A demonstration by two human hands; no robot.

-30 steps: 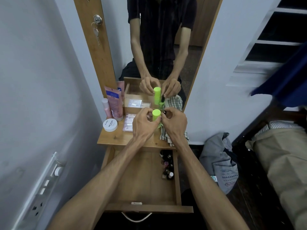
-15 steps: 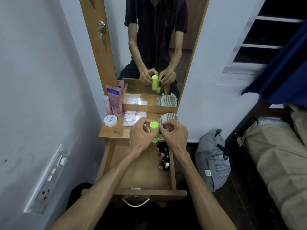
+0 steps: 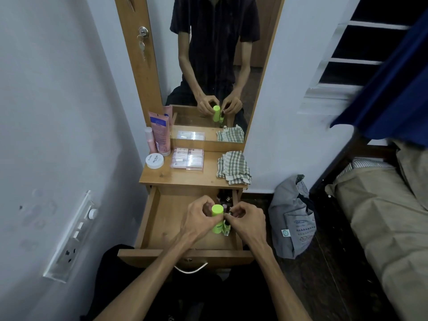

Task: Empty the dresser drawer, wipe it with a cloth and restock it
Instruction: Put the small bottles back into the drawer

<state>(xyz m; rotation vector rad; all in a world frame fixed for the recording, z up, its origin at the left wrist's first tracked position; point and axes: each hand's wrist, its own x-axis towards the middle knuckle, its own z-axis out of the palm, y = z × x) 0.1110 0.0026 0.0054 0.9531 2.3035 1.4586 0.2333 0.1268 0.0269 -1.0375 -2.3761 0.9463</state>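
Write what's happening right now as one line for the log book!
phase: restocking | left hand: holds green bottle over drawer | right hand: pinches small bottle | cloth: on dresser top

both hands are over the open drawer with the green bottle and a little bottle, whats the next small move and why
Probably lower both and set them upright by the small bottles along the drawer's right wall. The left hand grips the green bottle and the right hand pinches the little bottle just above the bare drawer floor, so restocking looks underway.
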